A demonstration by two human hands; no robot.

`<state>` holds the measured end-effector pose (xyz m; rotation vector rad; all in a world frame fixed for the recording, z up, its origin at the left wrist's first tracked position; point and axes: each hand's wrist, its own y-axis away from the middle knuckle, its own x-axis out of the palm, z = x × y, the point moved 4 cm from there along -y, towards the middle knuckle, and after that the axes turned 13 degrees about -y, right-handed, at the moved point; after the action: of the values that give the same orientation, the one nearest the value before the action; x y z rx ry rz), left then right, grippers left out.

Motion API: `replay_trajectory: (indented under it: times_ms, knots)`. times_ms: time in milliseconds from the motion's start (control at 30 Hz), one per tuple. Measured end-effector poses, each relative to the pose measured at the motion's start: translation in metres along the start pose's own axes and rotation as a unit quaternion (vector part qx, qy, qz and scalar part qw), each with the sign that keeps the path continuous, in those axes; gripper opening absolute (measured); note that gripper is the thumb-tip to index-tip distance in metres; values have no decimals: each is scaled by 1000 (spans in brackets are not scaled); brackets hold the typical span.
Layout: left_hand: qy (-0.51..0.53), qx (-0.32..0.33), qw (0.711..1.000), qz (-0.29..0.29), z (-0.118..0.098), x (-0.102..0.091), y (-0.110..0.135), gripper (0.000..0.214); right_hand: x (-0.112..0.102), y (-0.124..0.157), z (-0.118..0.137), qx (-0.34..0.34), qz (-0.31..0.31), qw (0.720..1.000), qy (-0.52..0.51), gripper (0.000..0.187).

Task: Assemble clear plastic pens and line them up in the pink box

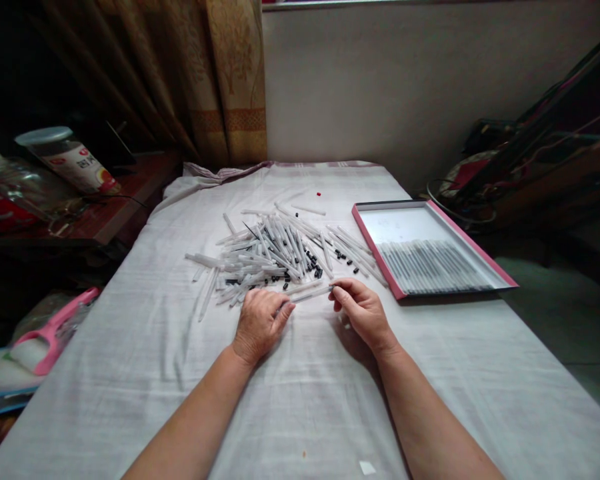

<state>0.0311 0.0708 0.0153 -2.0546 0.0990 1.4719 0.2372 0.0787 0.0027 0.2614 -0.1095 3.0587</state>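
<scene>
Between my two hands runs a clear pen barrel (311, 295), held nearly level above the cloth. My left hand (263, 322) is closed round its left end, thumb on top. With thumb and fingertips, my right hand (361, 311) pinches the other end, where a dark tip shows. Just beyond lies a loose pile of clear pen tubes (275, 247). Small black plugs (314, 261) are scattered at its right side. To the right, a pink-edged box lid (391, 268) holds a row of pens (430, 265) laid side by side.
A white cloth (300, 400) covers the table, with a small red plug (319, 194) near the back and a white scrap (367, 467) near the front. A jar (73, 160) stands on a wooden side table at left; a pink-handled item (55, 333) lies below.
</scene>
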Motion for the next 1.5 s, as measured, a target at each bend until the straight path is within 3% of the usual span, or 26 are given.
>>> replay_trajectory:
  times_ms: [333,433,533,600,667,767,833,933,1000,1100,1233,1500]
  knots:
    - [22,-15,997,-68,3,-1,2,23,-1,-1,-5,47,11,999,-14,31]
    - [32,-22,997,-61,4,-2,1,22,-3,-1,-4,23,26,999,17,29]
    - [40,-16,998,-49,3,-1,1,21,-2,1,3,-50,44,993,102,27]
    - [41,5,999,-34,0,0,1,19,4,5,10,-128,79,969,195,28]
    - [39,28,999,-23,-4,1,1,18,14,11,13,-188,134,928,292,27]
    - [39,43,998,-18,-6,1,1,17,27,18,8,-202,203,876,387,20]
    - [35,37,998,-24,-1,-1,0,17,29,20,3,-188,214,866,411,21]
    - [-4,-12,998,-61,19,-9,-4,19,24,17,1,-163,194,876,411,22]
    - [-57,-80,991,-94,36,-15,-6,17,20,14,0,-147,184,882,409,22]
    - [-141,-136,976,-95,53,-17,-7,22,19,12,-1,-132,181,882,414,23]
    - [-193,-138,970,-59,56,-11,-8,21,20,12,-3,-129,170,886,412,23]
    - [-171,-115,977,-48,56,-14,-3,11,20,13,-1,-126,178,887,407,23]
